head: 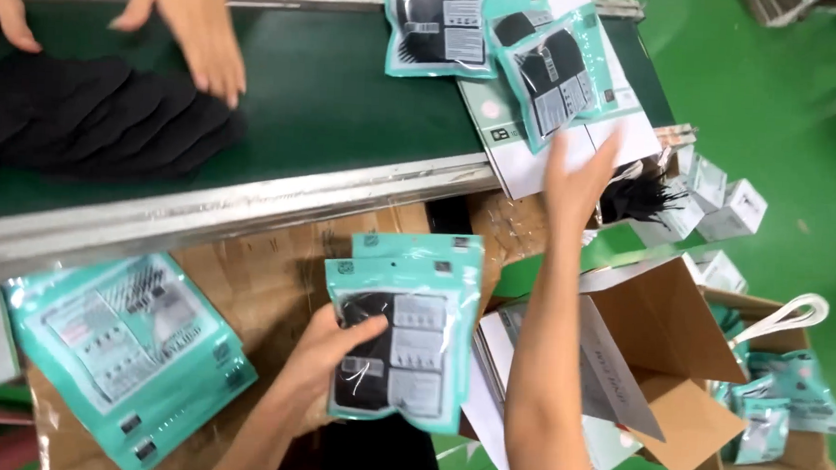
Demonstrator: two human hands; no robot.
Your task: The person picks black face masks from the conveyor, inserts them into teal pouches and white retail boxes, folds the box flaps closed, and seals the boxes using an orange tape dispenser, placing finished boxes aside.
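A worker's left hand (330, 359) grips a small stack of teal pouches (401, 334) holding black items, low beside the conveyor belt (349, 88). The right hand (579, 172) reaches up, fingers spread and empty, toward a loose pouch (555, 75) lying on white cards at the belt's end. A co-worker's hands (195, 23) spread black pieces (90, 118) on the belt. The gathering step appears under way; adding that pouch calls for a clean pinch at its edge.

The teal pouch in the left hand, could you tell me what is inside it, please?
Through the clear window of the teal pouch, held by the left hand, dark black contents and white label panels show. The opaque teal border covers the rest.
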